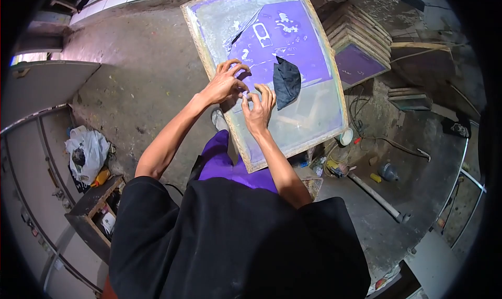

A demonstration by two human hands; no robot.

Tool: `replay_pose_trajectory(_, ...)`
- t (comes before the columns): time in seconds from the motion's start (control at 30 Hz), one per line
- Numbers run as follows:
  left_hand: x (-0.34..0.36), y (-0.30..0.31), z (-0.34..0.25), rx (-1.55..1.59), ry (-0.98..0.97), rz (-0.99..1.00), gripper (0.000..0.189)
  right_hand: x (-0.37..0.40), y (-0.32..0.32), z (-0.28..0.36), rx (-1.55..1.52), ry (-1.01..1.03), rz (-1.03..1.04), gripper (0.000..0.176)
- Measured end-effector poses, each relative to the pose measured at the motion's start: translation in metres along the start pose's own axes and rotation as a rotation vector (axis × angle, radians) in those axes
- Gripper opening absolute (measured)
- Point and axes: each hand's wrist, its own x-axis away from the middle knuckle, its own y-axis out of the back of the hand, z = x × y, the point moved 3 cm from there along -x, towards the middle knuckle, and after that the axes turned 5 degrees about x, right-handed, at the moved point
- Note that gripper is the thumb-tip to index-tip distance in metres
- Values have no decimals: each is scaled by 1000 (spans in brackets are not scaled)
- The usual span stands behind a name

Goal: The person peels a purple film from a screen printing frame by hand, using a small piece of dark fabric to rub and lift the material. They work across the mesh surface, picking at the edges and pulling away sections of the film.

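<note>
A large wood-edged screen-printing frame [334, 106] lies tilted before me, its mesh partly covered in purple with pale printed shapes. Over its near left edge, my left hand [226, 83] has its fingers bent, thumb and fingertips drawn together. Close beside it, my right hand [258, 109] is curled, with its thumb and forefinger meeting the left fingertips. A tiny pale bit shows where the fingertips meet, too small to name. Just right of my right hand, a dark cloth [287, 83] rests folded on the mesh.
Several more frames [361, 37] are stacked at the right. Below them are a white tub [346, 137], a pipe [374, 194], a plastic bottle [388, 172] and a hose. A plastic bag [88, 153] sits on a wooden box [86, 212] at the left.
</note>
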Motion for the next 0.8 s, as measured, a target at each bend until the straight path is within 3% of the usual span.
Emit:
replay_pose_trajectory(0.3, -2, -12, 8, -46, -86, -4, 27, 1, 2, -6, -162, -128, -18, 18)
replay_pose_trajectory(0.8, -9, -17, 16, -8, -56, -34, 23, 1, 3, 13, 8, -112, -80, 19)
